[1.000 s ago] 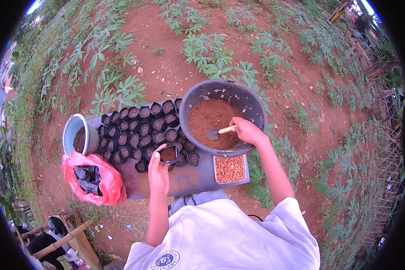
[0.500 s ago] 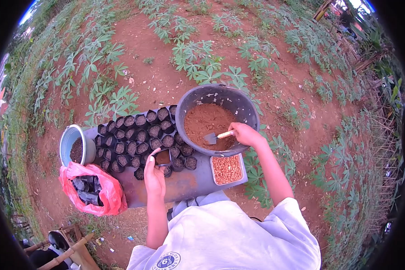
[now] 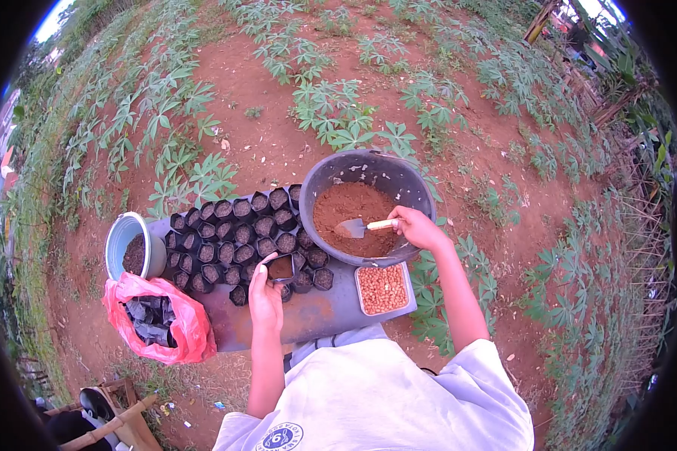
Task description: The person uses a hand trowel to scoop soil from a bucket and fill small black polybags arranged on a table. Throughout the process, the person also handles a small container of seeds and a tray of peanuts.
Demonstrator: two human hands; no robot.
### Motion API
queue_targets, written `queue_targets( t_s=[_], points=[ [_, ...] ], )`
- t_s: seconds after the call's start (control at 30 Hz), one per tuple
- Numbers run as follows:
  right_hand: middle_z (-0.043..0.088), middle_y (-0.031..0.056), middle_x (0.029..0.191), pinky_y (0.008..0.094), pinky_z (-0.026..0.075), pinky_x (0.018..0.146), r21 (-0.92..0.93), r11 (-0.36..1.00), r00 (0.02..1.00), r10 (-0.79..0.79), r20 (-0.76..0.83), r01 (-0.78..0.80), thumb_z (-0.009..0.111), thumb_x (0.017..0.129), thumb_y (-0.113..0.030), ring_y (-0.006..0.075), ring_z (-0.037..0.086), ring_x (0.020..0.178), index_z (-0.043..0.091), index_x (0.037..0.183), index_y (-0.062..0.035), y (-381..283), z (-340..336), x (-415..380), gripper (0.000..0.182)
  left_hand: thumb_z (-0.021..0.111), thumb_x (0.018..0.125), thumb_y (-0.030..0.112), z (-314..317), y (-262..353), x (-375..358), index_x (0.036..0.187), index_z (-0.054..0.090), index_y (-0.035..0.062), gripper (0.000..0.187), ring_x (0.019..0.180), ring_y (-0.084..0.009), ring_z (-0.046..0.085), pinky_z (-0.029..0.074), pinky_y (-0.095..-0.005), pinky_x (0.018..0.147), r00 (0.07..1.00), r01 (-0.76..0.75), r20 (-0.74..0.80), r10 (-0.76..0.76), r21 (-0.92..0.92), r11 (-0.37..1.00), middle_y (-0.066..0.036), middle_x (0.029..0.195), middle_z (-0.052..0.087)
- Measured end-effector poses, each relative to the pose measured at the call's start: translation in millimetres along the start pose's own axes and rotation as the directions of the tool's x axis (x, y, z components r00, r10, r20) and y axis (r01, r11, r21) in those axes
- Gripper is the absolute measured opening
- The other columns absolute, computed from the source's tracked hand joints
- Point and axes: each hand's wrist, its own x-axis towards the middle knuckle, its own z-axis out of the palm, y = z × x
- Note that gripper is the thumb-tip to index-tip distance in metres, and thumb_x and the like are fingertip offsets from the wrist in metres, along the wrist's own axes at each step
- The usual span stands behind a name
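Note:
My right hand [image 3: 417, 226] is closed round the pale handle of a small trowel [image 3: 356, 227], whose metal blade rests on the reddish-brown soil [image 3: 353, 203] inside a large dark bucket [image 3: 421, 180]. My left hand [image 3: 264, 301] holds a black bag [image 3: 281, 268] with brown soil in it, at the near edge of the bag group. Several rows of soil-filled black bags [image 3: 242, 231] stand on the table [image 3: 308, 316]. A clear square container [image 3: 384, 289] of light-brown seeds or nuts sits just below the bucket.
A pale blue bucket [image 3: 155, 254] with dark soil stands at the table's left end. Nearer is a pink plastic bag [image 3: 195, 327] holding black bags. Green plants [image 3: 331, 113] grow in red ground beyond. A bamboo structure [image 3: 113, 425] is at the lower left.
The trowel blade has shifted slightly left over the soil in the bucket. My left hand still holds the black bag. The whole view has shifted a little.

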Motion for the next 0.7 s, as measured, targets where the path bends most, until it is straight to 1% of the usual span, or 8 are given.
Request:
queue_targets(
  t_s=[0.03, 0.17, 0.2, 0.43, 0.57, 0.6, 0.67, 0.7],
  points=[
    [0.061, 0.0049, 0.084, 0.0304, 0.049, 0.074, 0.102, 0.994, 1.000, 0.028, 0.000, -0.028, 0.055, 0.097, -0.004, 0.0130, 0.056, 0.079, 0.059, 0.104, 0.0018, -1.2, 0.0, -3.5, 0.010, 0.048, 0.103, 0.029, -3.5, -1.6, 1.5, 0.130, 0.057, 0.0008, 0.040, 0.109, -0.0153, 0.059, 0.046, -0.0314, 0.096, 1.000, 0.002, 0.002, -0.002, -0.001, 1.000, -0.007, 0.121, 0.061],
    [0.061, 0.0066, 0.083, 0.0310, 0.049, 0.070, 0.110, 0.994, 0.997, 0.008, -0.081, 0.001, 0.055, 0.097, -0.005, 0.0147, 0.057, 0.074, 0.060, 0.104, 0.0008, -14.0, -7.3, -14.5, 0.011, 0.048, 0.103, 0.029, -1.8, -1.0, 3.7, 0.129, 0.057, 0.0005, 0.040, 0.108, -0.0152, 0.060, 0.046, -0.0316, 0.095, 1.000, 0.004, -0.028, -0.004, -0.016, 1.000, -0.008, 0.120, 0.062],
    [0.061, 0.0061, 0.083, 0.0308, 0.049, 0.071, 0.150, 0.988, 0.995, -0.010, -0.096, 0.024, 0.054, 0.098, -0.005, 0.0145, 0.057, 0.075, 0.060, 0.104, 0.0010, -16.2, -9.5, -17.4, 0.011, 0.048, 0.103, 0.029, 1.6, 0.0, 5.3, 0.129, 0.057, 0.0005, 0.040, 0.108, -0.0152, 0.060, 0.046, -0.0316, 0.095, 1.000, -0.002, -0.026, 0.001, -0.017, 1.000, -0.008, 0.120, 0.062],
    [0.059, 0.0047, 0.083, 0.0304, 0.049, 0.072, 0.231, 0.967, 0.983, -0.074, -0.166, 0.112, 0.055, 0.097, -0.003, 0.0130, 0.056, 0.076, 0.061, 0.104, 0.0012, -43.3, -27.9, -41.9, 0.010, 0.046, 0.104, 0.028, 21.1, -0.4, 9.5, 0.130, 0.058, 0.0021, 0.038, 0.108, -0.0144, 0.059, 0.046, -0.0315, 0.094, 0.999, 0.015, 0.041, -0.015, 0.007, 1.000, -0.007, 0.118, 0.063],
    [0.059, 0.0052, 0.083, 0.0308, 0.049, 0.072, 0.189, 0.973, 0.979, -0.099, -0.176, 0.132, 0.055, 0.097, -0.002, 0.0133, 0.056, 0.076, 0.061, 0.104, 0.0012, -69.1, -33.5, -61.0, 0.010, 0.045, 0.104, 0.028, 31.0, -5.9, 14.6, 0.130, 0.058, 0.0022, 0.038, 0.107, -0.0138, 0.060, 0.045, -0.0312, 0.094, 0.997, 0.023, 0.072, -0.025, 0.020, 1.000, -0.006, 0.119, 0.063],
    [0.059, 0.0055, 0.083, 0.0309, 0.049, 0.072, 0.160, 0.975, 0.975, -0.126, -0.181, 0.156, 0.055, 0.097, -0.002, 0.0133, 0.056, 0.076, 0.061, 0.104, 0.0011, -78.7, -35.0, -67.4, 0.010, 0.046, 0.103, 0.027, 35.8, -5.6, 15.0, 0.130, 0.057, -0.0006, 0.041, 0.109, -0.0164, 0.061, 0.046, -0.0342, 0.097, 0.998, 0.021, 0.067, -0.023, 0.032, 0.999, -0.009, 0.117, 0.064],
    [0.059, 0.0057, 0.082, 0.0309, 0.049, 0.072, 0.118, 0.974, 0.968, -0.172, -0.182, 0.195, 0.055, 0.097, -0.002, 0.0132, 0.056, 0.077, 0.061, 0.104, 0.0011, -93.2, -40.4, -69.4, 0.010, 0.045, 0.103, 0.027, 42.5, -5.4, 14.4, 0.130, 0.057, -0.0006, 0.041, 0.109, -0.0157, 0.061, 0.046, -0.0340, 0.097, 0.998, -0.003, 0.067, -0.001, 0.056, 0.998, -0.008, 0.117, 0.064],
    [0.059, 0.0069, 0.083, 0.0317, 0.049, 0.072, 0.121, 0.972, 0.969, -0.181, -0.170, 0.203, 0.056, 0.096, -0.003, 0.0153, 0.057, 0.077, 0.061, 0.104, 0.0009, -96.7, -39.6, -72.5, 0.010, 0.045, 0.103, 0.027, 45.7, -6.1, 14.8, 0.130, 0.057, -0.0005, 0.040, 0.108, -0.0150, 0.061, 0.046, -0.0337, 0.097, 0.997, -0.021, 0.073, 0.014, 0.086, 0.996, -0.008, 0.118, 0.064]
  ],
)
